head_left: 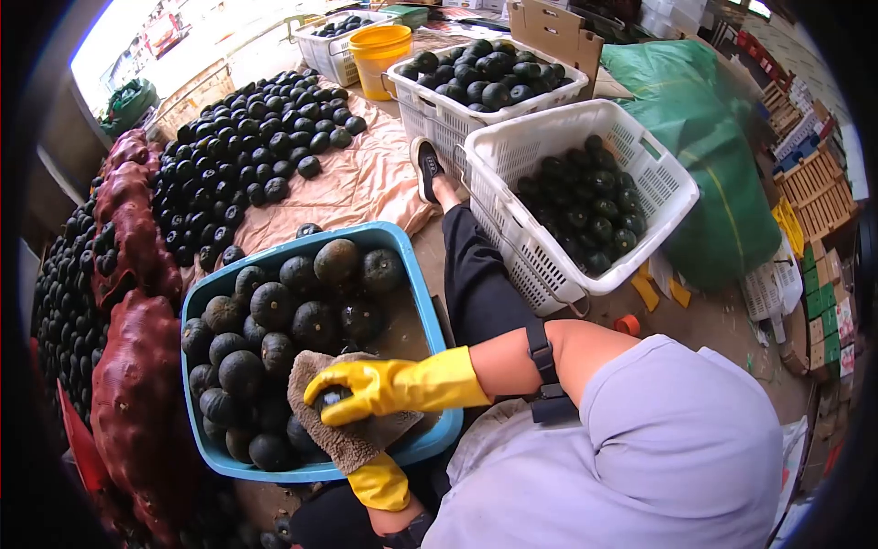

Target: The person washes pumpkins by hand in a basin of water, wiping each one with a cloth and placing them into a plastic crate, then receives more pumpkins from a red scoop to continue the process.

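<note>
My right hand point(366, 389), in a yellow rubber glove, is curled around a small dark green squash point(331, 399) and presses it into a grey-brown cloth point(352, 437). My left hand point(380, 482), also in a yellow glove, grips the cloth from below, mostly hidden by it. Both hands hover over the near rim of a blue plastic tub point(416, 274) that holds several dark squashes point(274, 306). A black strap wraps my right forearm.
A tilted white crate point(663, 206) of squashes stands to the right of my outstretched leg point(471, 274), a fuller crate point(430, 114) behind it. A large pile of squashes point(247, 146) lies on a tan sheet. Red mesh sacks point(137, 384) lie at left, a yellow bucket point(380, 55) at the back.
</note>
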Motion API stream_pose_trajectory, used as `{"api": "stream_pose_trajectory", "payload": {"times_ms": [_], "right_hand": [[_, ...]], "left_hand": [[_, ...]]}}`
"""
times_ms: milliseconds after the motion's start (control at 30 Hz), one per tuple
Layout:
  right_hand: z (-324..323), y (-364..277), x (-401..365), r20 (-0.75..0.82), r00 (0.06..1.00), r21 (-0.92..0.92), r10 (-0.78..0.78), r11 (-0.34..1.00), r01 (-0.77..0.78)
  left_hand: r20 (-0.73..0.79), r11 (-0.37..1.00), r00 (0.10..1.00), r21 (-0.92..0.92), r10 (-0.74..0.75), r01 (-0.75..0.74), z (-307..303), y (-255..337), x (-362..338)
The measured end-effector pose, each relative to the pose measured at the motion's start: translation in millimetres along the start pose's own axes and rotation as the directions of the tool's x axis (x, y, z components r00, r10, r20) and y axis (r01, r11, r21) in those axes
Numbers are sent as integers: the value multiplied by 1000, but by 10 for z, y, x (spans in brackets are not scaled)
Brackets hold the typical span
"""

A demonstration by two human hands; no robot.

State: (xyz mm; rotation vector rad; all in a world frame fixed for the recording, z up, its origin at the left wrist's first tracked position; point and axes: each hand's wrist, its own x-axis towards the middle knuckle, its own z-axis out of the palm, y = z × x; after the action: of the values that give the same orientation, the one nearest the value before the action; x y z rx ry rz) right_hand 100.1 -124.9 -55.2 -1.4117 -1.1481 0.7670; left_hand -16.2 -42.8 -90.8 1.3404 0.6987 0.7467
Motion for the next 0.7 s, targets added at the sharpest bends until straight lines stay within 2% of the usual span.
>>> {"api": "stream_pose_trajectory", "payload": {"times_ms": [67, 100, 133, 167, 200, 233, 267, 300, 333, 367, 400, 433, 467, 533, 567, 600, 633, 667, 700], "right_hand": [[-7, 154, 181, -178, 969, -41, 170, 983, -180], [80, 419, 282, -262, 964, -325, -43, 945, -46], [421, 413, 156, -383, 859, -478, -340, 869, 130], [640, 391, 133, -425, 842, -460, -332, 880, 115], [582, 475, 88, -335, 893, -417, -299, 898, 145], [470, 383, 56, -239, 935, -366, -263, 916, 164], [307, 64, 56, -142, 964, -314, -223, 934, 170], [160, -281, 20, -133, 956, 69, 261, 965, -254], [323, 70, 100, -218, 903, 552, 370, 810, -199], [422, 229, 162, -382, 848, 646, 368, 762, -39], [548, 392, 169, -522, 785, 607, 334, 792, 67], [555, 504, 119, -576, 810, 365, 113, 922, 130], [312, 543, 65, -378, 921, 22, -100, 993, 116], [-30, 387, 77, -3, 971, -251, -237, 940, 229], [-77, 126, 38, 84, 996, -334, -10, 942, 37], [-95, -62, -25, 146, 963, -430, 226, 891, -144], [-42, 170, -84, 93, 994, -334, 62, 942, -27], [-100, -54, -38, 191, 920, 31, 342, 935, -354], [18, 141, -45, 135, 907, 387, 398, 822, -418]], "left_hand": [[-13, 989, 996, -121, -89, 87, 48, -19, 2], [-19, 979, 993, -170, -120, 115, 66, -14, -12], [39, 983, 994, -150, -102, 106, 64, 11, 5], [171, 997, 985, -69, -23, 35, 59, 96, -35], [272, 997, 962, 62, 25, -43, -5, 148, -30], [357, 948, 932, 268, 67, -171, -58, 176, 32], [391, 890, 916, 381, 92, -252, -96, 159, 78], [385, 867, 917, 416, 105, -273, -152, 80, 91], [268, 930, 956, 310, 117, -200, -201, -244, 114], [147, 972, 981, 181, 127, -153, -249, -563, 136], [149, 875, 956, 388, 252, -291, -135, -413, 121], [148, 716, 916, 581, 373, -386, -19, -264, 105], [66, 664, 891, 643, 449, -382, 37, -26, -2], [218, 564, 866, 682, 450, -465, -146, 169, 17], [293, 514, 846, 690, 446, -510, -237, 260, 28], [360, 584, 858, 629, 367, -514, -292, 402, -5], [288, 743, 936, 576, 204, -339, -324, 493, -60], [274, 640, 949, 704, 155, -308, -361, 310, -108], [273, 612, 922, 690, 274, -386, -365, -103, -19]]}}
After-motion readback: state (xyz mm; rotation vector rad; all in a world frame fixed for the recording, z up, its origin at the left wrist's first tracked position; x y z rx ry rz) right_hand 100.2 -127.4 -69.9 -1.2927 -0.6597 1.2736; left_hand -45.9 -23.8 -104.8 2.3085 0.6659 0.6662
